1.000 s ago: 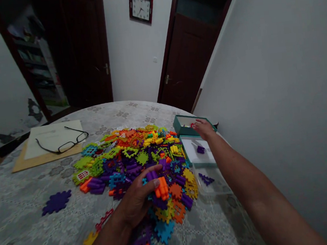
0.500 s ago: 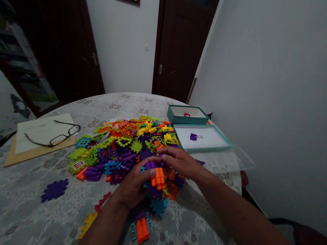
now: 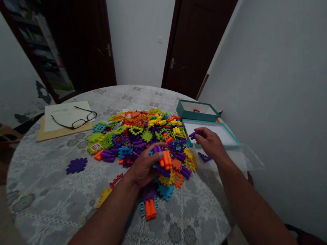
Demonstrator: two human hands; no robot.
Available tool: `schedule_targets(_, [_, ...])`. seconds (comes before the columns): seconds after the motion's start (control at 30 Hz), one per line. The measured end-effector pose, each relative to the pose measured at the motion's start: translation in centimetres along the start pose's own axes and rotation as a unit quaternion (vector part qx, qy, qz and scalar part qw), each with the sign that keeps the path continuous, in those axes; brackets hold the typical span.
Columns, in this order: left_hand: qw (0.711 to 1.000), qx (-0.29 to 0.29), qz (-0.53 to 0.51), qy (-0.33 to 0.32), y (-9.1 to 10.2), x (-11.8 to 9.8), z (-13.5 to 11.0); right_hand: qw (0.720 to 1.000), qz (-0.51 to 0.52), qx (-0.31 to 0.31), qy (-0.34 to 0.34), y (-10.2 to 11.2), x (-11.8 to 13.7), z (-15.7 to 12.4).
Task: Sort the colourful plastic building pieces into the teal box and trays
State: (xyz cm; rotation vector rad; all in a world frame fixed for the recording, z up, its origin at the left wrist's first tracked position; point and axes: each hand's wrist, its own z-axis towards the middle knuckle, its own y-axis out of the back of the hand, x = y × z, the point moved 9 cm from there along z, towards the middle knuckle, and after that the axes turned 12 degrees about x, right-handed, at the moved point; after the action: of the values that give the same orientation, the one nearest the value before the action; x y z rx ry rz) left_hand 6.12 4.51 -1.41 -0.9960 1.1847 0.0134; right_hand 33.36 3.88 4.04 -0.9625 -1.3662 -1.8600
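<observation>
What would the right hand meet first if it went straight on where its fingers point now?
Past the purple piece it pinches, the right hand would probably meet the coloured pile, crossing the teal-rimmed tray; height is unclear.

From my remote seat I count two hands point(image 3: 145, 166) point(image 3: 211, 144), two doors point(image 3: 86, 41) point(image 3: 194, 38), two teal-rimmed trays point(image 3: 195, 116) point(image 3: 224, 134), one pair of glasses point(image 3: 78, 123), one round table point(image 3: 189, 212), one wall switch point(image 3: 159, 40) and one heap of plastic pieces point(image 3: 146, 135) — overlapping too much for me to number.
</observation>
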Motion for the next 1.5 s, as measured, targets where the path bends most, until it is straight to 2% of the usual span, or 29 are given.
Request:
schedule_targets(0.13, [1.000, -0.013, 0.000, -0.013, 0.6, -0.2, 0.1, 0.990, -0.136, -0.042, -0.001, 2.3, -1.7, 0.9])
schedule_targets(0.2, [1.000, -0.023, -0.004, -0.015, 0.8, -0.2, 0.0, 0.977, -0.207, -0.049, 0.012, 2.5, -2.1, 1.1])
schedule_targets(0.3, [0.998, -0.056, 0.000, -0.013, 1.6, 0.1, -0.3, 0.956, -0.273, -0.083, 0.067, 2.2, -1.3, 0.9])
schedule_targets(0.43, [0.996, -0.079, 0.001, -0.033, 2.2, 0.1, -0.3, 0.969, -0.211, -0.090, 0.091, 0.1, 0.9, -0.2])
schedule_targets(0.57, [0.995, -0.084, 0.025, -0.040, 1.9, 0.1, -0.3, 0.989, -0.104, -0.029, 0.103, -4.3, 4.7, -3.0])
schedule_targets(0.7, [0.994, -0.086, 0.046, -0.048, 1.5, -0.1, -0.4, 0.986, -0.054, 0.016, 0.158, -8.6, 8.1, -6.2])
schedule_targets(0.87, [0.993, -0.092, 0.053, -0.042, 1.5, -0.2, -0.4, 0.975, -0.047, 0.049, 0.213, -12.3, 8.9, -7.9])
schedule_targets(1.0, [0.990, -0.116, 0.072, -0.021, 1.8, 0.0, -0.5, 0.976, -0.033, 0.035, 0.214, -13.1, 7.8, -8.0])
schedule_targets(1.1, [0.990, -0.118, 0.079, -0.012, 1.9, 0.3, -0.4, 0.978, -0.005, 0.049, 0.205, -13.5, 7.2, -7.9])
schedule_targets(1.23, [0.988, -0.114, 0.101, -0.016, 1.9, 0.5, -0.4, 0.982, 0.015, 0.048, 0.180, -13.4, 6.3, -7.7])
schedule_targets(1.5, [0.976, -0.151, 0.158, -0.018, 1.8, 0.5, -0.6, 0.987, 0.007, 0.044, 0.153, -13.1, 4.9, -8.0])
